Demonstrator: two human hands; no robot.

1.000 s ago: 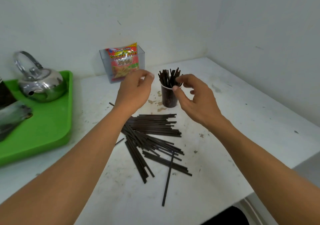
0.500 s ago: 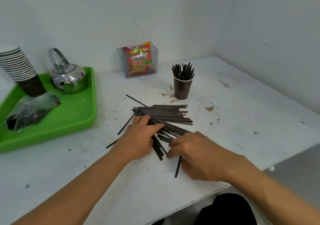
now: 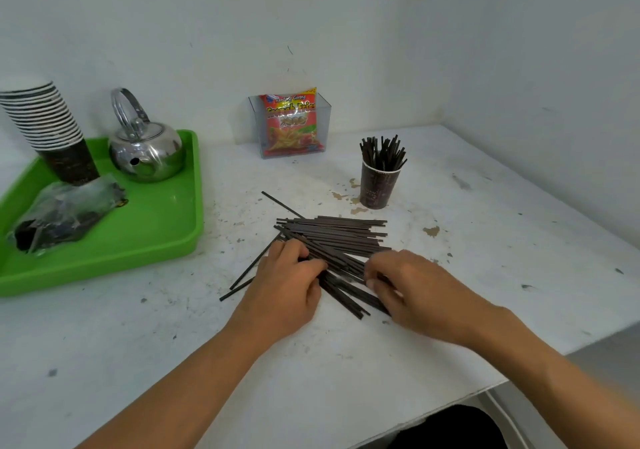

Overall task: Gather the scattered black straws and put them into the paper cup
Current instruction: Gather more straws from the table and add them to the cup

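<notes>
Pale, scuffed walls meet in a corner behind a white, stained and chipped surface. Far right of centre stands a dark brown paper cup, upright, with a bunch of straws sticking out of its top and fanning slightly. The loose black straws lie in a rough pile on the surface just near of the cup, most running left to right, a few strays angled off to the left. The left hand sits on the left end of the pile with its fingers curled down over several straws, and the right hand is on the near right end, fingers likewise bent round the straws that run beneath its palm. At the far edge, against the wall, a clear plastic box holds an upright red and yellow snack packet. On the left a bright green plastic tray carries a shiny round steel kettle, a tall leaning stack of dark paper cups and a crumpled clear plastic bag with something dark inside; what it is cannot be told.
</notes>
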